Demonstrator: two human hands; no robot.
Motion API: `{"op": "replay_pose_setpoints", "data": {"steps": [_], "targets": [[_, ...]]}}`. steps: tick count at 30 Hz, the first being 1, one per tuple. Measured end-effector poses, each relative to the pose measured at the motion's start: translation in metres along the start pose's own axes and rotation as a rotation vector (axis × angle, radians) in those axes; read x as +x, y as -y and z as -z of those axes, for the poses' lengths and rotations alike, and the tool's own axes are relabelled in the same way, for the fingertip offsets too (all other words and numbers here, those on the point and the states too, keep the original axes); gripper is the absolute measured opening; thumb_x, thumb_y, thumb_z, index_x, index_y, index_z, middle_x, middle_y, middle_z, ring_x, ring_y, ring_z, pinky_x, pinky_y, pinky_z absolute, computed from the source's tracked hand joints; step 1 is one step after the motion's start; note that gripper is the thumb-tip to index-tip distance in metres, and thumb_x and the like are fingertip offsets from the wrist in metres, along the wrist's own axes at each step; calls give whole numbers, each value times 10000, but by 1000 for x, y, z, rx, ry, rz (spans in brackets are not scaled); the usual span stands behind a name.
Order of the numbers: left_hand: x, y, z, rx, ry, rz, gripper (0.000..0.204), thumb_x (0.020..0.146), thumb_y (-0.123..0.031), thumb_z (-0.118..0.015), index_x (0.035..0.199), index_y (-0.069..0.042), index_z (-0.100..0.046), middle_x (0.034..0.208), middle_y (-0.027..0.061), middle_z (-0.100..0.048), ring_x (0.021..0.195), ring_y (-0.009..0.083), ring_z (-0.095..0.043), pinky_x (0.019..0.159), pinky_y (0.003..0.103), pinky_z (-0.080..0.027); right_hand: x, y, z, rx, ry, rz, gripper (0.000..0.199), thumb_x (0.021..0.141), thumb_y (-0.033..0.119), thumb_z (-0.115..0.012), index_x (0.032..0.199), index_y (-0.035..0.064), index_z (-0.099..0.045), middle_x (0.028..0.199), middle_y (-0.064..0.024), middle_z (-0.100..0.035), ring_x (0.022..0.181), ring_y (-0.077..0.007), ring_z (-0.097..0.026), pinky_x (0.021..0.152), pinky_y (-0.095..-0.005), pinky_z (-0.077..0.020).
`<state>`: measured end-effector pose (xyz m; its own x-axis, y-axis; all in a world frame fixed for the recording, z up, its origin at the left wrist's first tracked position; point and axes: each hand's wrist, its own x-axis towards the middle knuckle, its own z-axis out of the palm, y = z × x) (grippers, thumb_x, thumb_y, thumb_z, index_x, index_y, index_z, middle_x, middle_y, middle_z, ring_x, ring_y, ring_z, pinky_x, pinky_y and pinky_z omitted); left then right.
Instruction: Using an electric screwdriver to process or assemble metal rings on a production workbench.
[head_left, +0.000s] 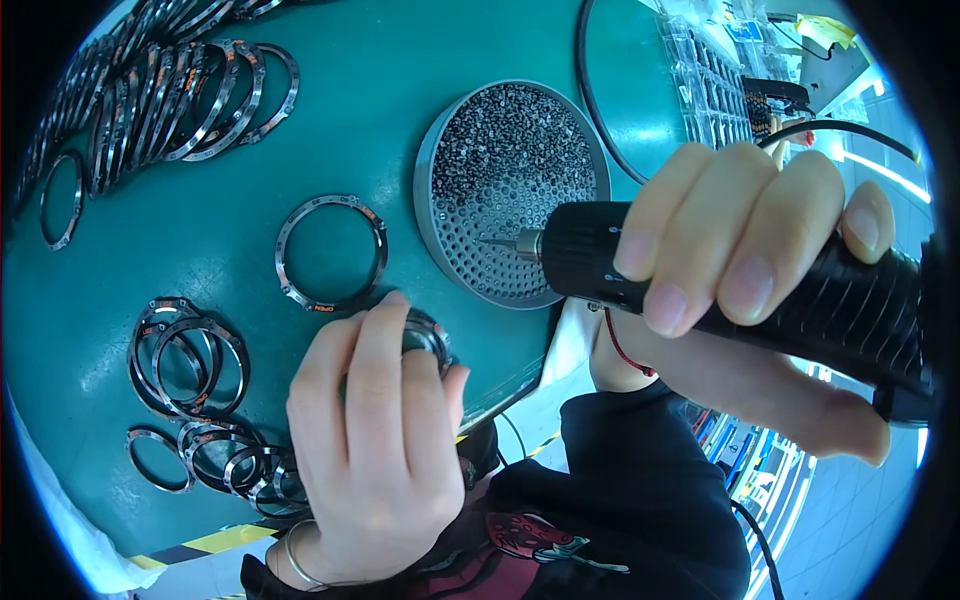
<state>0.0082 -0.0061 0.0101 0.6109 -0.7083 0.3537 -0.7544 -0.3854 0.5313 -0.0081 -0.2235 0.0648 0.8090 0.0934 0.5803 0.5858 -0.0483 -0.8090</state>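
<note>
My right hand (760, 270) grips a black electric screwdriver (600, 255), held level, its thin bit pointing left over a round grey perforated tray (445, 160) filled with tiny screws. My left hand (375, 440) is closed over a dark metal ring (428, 335) at the near edge of the green mat (400, 80); most of that ring is hidden under my fingers. A single larger metal ring (283, 240) with orange marks lies flat on the mat just beyond my left hand.
Several overlapping metal rings (185, 355) lie at the near left, and a long row of leaning rings (160, 90) fills the far left. Clear plastic compartment boxes (715, 95) sit at the far right. A black cable (585, 70) curves past the tray.
</note>
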Motion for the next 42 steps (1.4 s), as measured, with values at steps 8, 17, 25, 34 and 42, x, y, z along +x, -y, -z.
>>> {"op": "replay_pose_setpoints", "data": {"steps": [8,17,25,34,42], "targets": [[2,-6,-9,-65,-34,84,386,726,-197,-796,958,-3,-556,1151,180,-572,980,374,-540,791,458,-473,-3,-9,-7,-3,-18,80,854,785,689,-640,1234,-3,-421,916,-108,-555,648,-200,-581,549,-337,-479],[-1,-3,-4,-87,83,113,387,734,-237,-795,952,-35,-548,1169,177,-576,1010,369,-510,851,464,-425,-1,-2,-2,6,31,41,827,785,655,-663,1226,-8,-441,891,-88,-554,628,-190,-581,541,-329,-480],[-1,-1,-9,-194,-39,140,340,694,-83,-773,961,-31,-567,1202,172,-581,1012,362,-530,847,454,-438,-3,5,-5,58,-129,74,731,784,582,-710,1148,-9,-483,818,-62,-558,573,-177,-583,515,-322,-472],[1,0,-9,-229,-68,174,348,707,-96,-770,1000,-1,-608,1179,166,-595,1003,343,-542,837,436,-452,-3,4,-14,173,-239,86,623,808,511,-719,1054,7,-448,776,-68,-558,564,-185,-599,501,-320,-497],[5,2,-6,-157,-99,209,185,726,-122,-755,885,-67,-676,1190,119,-602,1016,312,-532,844,419,-445,1,-1,-19,333,-240,69,512,859,392,-679,1028,12,-382,712,-81,-570,490,-175,-612,398,-255,-525]]}}
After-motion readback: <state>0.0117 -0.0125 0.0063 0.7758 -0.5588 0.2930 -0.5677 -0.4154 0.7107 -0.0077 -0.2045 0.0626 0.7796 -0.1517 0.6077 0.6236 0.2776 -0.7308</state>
